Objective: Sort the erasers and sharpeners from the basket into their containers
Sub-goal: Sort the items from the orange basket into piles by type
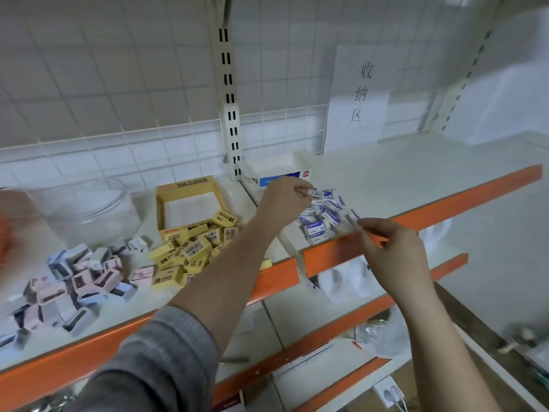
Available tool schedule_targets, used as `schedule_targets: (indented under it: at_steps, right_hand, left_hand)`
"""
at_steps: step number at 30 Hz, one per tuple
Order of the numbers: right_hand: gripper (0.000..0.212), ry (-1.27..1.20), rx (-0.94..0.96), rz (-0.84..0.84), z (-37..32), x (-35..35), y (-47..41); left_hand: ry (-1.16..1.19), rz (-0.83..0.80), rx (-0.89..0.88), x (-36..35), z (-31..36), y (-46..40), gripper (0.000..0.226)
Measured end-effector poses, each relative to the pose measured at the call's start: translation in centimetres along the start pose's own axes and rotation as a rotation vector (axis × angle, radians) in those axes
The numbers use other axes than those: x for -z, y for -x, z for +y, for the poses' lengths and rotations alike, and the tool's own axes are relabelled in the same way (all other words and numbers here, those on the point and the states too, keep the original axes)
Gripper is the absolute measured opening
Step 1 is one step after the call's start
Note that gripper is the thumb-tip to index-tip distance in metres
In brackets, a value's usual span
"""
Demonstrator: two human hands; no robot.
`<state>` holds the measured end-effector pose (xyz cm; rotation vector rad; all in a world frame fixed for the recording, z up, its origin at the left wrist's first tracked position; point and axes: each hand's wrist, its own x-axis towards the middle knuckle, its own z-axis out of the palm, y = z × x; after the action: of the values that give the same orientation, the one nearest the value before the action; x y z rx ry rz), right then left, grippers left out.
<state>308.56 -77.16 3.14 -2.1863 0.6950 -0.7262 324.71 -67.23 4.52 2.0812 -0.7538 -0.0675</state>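
White-and-blue wrapped erasers (325, 217) lie heaped on the shelf (416, 185); each hand's grip, left (286, 200) and right (392, 251), pinches one.

The person's left arm wears a grey knitted sleeve (166, 349) with a ribbed cuff pushed up to mid-forearm, leaving the forearm and left hand (285, 200) bare, while the right arm is bare along its whole visible length to the right hand (395, 248).
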Motion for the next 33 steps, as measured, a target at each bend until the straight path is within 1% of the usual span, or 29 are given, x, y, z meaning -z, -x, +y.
schedule_targets:
  at_steps: [4,7,10,15,17,19,23,26,30,33]
  right_hand:
    - [0.021,-0.005,-0.013,-0.008,0.3,0.4,0.3]
    - [0.021,-0.012,0.009,-0.021,-0.5,0.4,0.2]
    - [0.02,-0.038,0.074,-0.03,-2.6,-0.2,0.4]
    - [0.024,-0.067,0.197,-0.076,-7.6,-3.1,2.4]
    - [0.026,-0.081,0.219,-0.092,-10.0,-4.9,3.6]
    - [0.028,-0.094,0.244,-0.109,-12.6,-7.0,4.9]
    - [0.033,-0.118,0.288,-0.143,-18.3,-12.6,9.1]
    - [0.036,-0.169,0.314,-0.187,-23.1,-17.5,12.7]
    - [0.037,-0.19,0.379,-0.32,-29.5,-22.6,16.4]
    - [0.037,-0.165,0.482,-0.393,-33.5,-25.1,18.3]
  left_hand:
    - [-0.113,-0.04,-0.024,-0.1,0.0,-0.6,0.027]
    - [-0.076,0.014,-0.016,1.6,0.6,0.1,0.024]
    - [0.011,0.079,-0.04,5.1,1.1,2.2,0.021]
    - [0.067,0.089,0.005,12.9,0.1,7.9,0.013]
    - [0.021,0.097,0.024,16.4,-1.3,10.4,0.013]
    - [-0.064,0.141,0.041,20.4,-3.4,12.8,0.014]
    - [-0.308,0.307,0.095,28.9,-8.4,17.9,0.017]
    - [-0.42,0.4,0.127,34.4,-11.8,21.7,0.016]
    - [-0.452,0.406,0.202,39.7,-15.5,26.3,0.016]
    - [-0.439,0.468,0.24,42.4,-17.9,28.6,0.018]
